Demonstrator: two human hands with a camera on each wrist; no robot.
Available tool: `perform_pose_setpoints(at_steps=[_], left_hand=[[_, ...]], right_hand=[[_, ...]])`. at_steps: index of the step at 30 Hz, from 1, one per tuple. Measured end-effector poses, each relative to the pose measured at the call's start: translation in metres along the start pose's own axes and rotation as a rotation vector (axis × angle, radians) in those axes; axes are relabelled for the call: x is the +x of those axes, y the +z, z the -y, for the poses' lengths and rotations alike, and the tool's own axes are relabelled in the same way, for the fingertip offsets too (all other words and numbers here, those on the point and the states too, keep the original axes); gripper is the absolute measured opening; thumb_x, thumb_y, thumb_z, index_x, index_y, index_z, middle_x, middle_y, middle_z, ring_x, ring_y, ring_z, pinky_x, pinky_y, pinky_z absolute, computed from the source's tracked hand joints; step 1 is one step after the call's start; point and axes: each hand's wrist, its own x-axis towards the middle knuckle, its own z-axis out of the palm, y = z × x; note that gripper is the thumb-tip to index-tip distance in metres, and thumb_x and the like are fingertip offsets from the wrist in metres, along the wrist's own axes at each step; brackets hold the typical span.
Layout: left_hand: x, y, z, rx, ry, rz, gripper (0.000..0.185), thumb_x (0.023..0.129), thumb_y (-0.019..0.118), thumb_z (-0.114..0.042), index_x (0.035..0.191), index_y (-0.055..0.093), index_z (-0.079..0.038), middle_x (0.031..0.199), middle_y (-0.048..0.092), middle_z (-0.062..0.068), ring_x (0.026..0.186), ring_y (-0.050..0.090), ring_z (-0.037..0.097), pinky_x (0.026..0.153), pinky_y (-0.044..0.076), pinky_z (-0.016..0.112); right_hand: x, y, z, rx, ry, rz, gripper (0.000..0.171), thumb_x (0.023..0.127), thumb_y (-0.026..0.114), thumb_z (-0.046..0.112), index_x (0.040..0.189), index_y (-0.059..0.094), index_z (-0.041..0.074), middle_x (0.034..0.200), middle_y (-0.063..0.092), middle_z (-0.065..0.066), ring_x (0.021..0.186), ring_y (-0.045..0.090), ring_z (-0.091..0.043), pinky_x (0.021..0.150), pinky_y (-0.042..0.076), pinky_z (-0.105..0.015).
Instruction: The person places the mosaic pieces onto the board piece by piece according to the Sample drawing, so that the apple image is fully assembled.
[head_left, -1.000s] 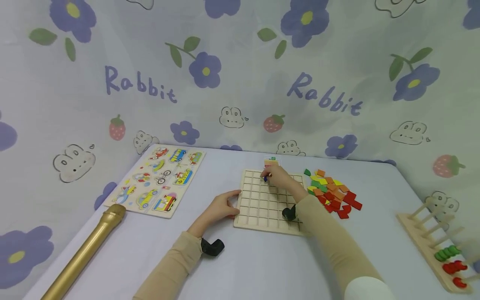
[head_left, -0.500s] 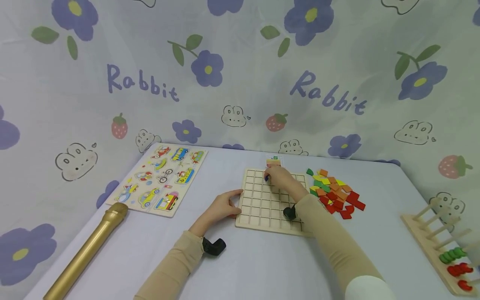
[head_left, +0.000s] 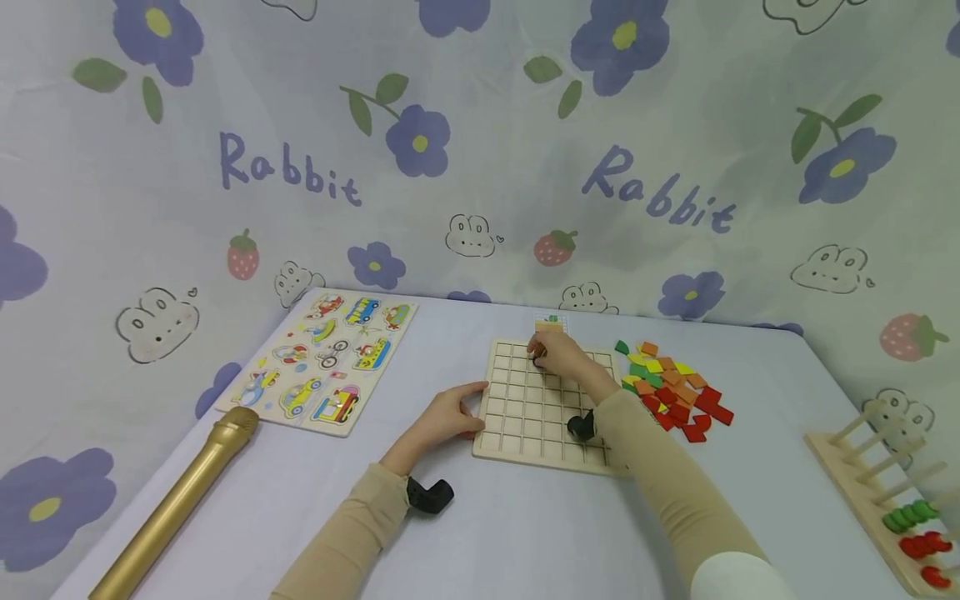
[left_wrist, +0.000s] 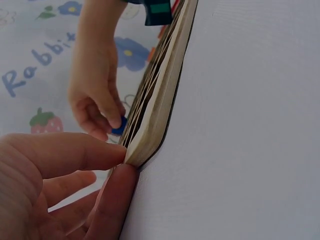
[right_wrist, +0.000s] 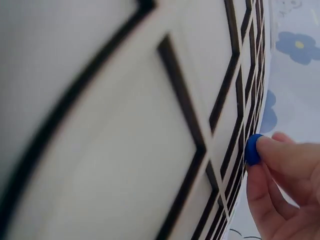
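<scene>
In the head view, a wooden grid board [head_left: 525, 417] lies flat on the table. My left hand [head_left: 448, 417] holds its left edge between thumb and fingers; the left wrist view has these fingertips [left_wrist: 112, 155] against the board's rim [left_wrist: 160, 120]. Over the far part of the grid, my right hand [head_left: 558, 354] pinches a small blue piece, seen best in the right wrist view as a rounded blue piece [right_wrist: 253, 149] between thumb and finger. It stands on edge at the grid; whether it touches a cell is hard to tell. Behind this hand is a partly covered picture card [head_left: 552, 322].
Loose red, orange, yellow and green pieces [head_left: 675, 387] lie right of the board. A vehicle puzzle board [head_left: 322, 358] and a gold microphone [head_left: 180, 500] are at the left. At the far right stands a wooden peg rack [head_left: 862, 492] with red and green rings.
The head view has shifted slightly. My right hand stays over the far grid cells, and less of the blue piece shows now. The left hand keeps its place at the board's edge.
</scene>
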Motion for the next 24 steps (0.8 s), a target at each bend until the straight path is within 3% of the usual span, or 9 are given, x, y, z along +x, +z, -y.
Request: perform_pose_setpoints(at_steps=[4,7,17,24], left_hand=[[0.0,0.001,-0.001,0.002,-0.006,0.004,0.068,0.074,0.069,-0.004,0.137,0.044,-0.007,0.058,0.059,0.003,0.051,0.055,0.01,0.049,0.043,0.023],[0.0,0.001,-0.001,0.003,-0.005,0.002,0.068,0.074,0.069,-0.003,0.137,0.044,-0.007,0.058,0.058,0.003,0.051,0.055,0.011,0.05,0.043,0.024],[0.0,0.002,-0.002,0.0,-0.003,0.006,0.067,0.075,0.068,-0.003,0.137,0.044,-0.007,0.059,0.059,0.004,0.052,0.056,0.011,0.051,0.045,0.025],[0.0,0.001,-0.002,-0.009,-0.01,-0.006,0.068,0.074,0.069,-0.003,0.137,0.045,-0.007,0.059,0.058,0.004,0.052,0.056,0.012,0.052,0.046,0.026]], right_hand=[[0.0,0.0,-0.001,0.068,0.07,-0.043,0.016,0.082,0.066,0.001,0.097,0.063,0.001,0.087,0.062,-0.008,0.08,0.058,-0.022,0.075,0.047,-0.036],[0.001,0.001,-0.002,0.105,0.074,-0.045,0.018,0.079,0.07,0.002,0.096,0.063,0.002,0.082,0.063,-0.007,0.076,0.058,-0.02,0.072,0.048,-0.034],[-0.005,-0.003,-0.011,0.241,0.119,-0.036,0.015,0.084,0.065,0.005,0.099,0.064,0.001,0.09,0.064,-0.009,0.077,0.06,-0.019,0.064,0.049,-0.028],[-0.027,-0.025,-0.041,0.307,0.166,-0.116,0.019,0.087,0.062,0.006,0.104,0.062,-0.002,0.098,0.062,-0.015,0.088,0.058,-0.026,0.072,0.05,-0.033]])
